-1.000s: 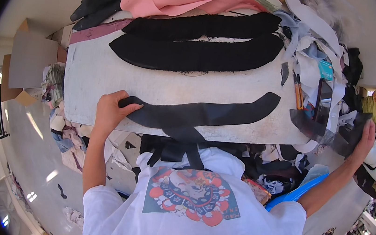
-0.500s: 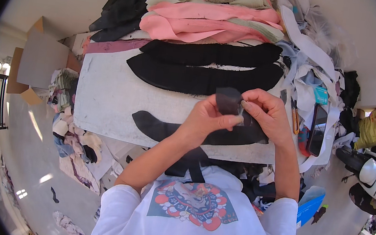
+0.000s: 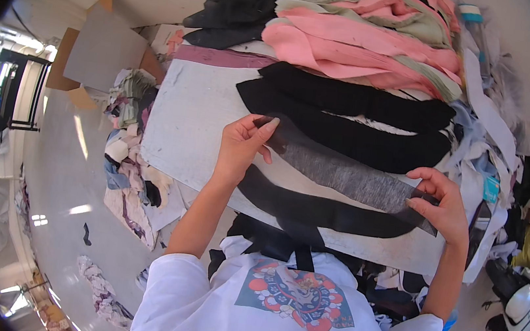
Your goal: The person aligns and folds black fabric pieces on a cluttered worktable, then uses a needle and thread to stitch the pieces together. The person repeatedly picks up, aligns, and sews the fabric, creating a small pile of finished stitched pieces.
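A thin, sheer dark grey fabric strip [image 3: 350,174] is stretched between my two hands above the white tabletop. My left hand [image 3: 246,144] pinches its left end between thumb and fingers. At the other end, my right hand [image 3: 436,203] grips the strip's right tip, thumb below and fingers above. Just beyond the strip lie curved black fabric pieces, one nearer [image 3: 361,137] and one farther [image 3: 365,104], partly overlapping at the left. Closer to me, another curved dark piece [image 3: 332,213] rests along the table's front edge.
Stacks of pink and grey-green fabric [image 3: 359,41] sit at the back beside black sheer cloth [image 3: 238,10]. White scraps and strips [image 3: 482,119] crowd the right side. A cardboard box [image 3: 111,47] and fabric scraps [image 3: 137,183] are at the left. The white table [image 3: 192,113] has a front edge near me.
My hands have moved apart, and the grey strip, bunched between them before, is now spread out lengthwise. The whole view has shifted and tilted, with the table now appearing farther right.
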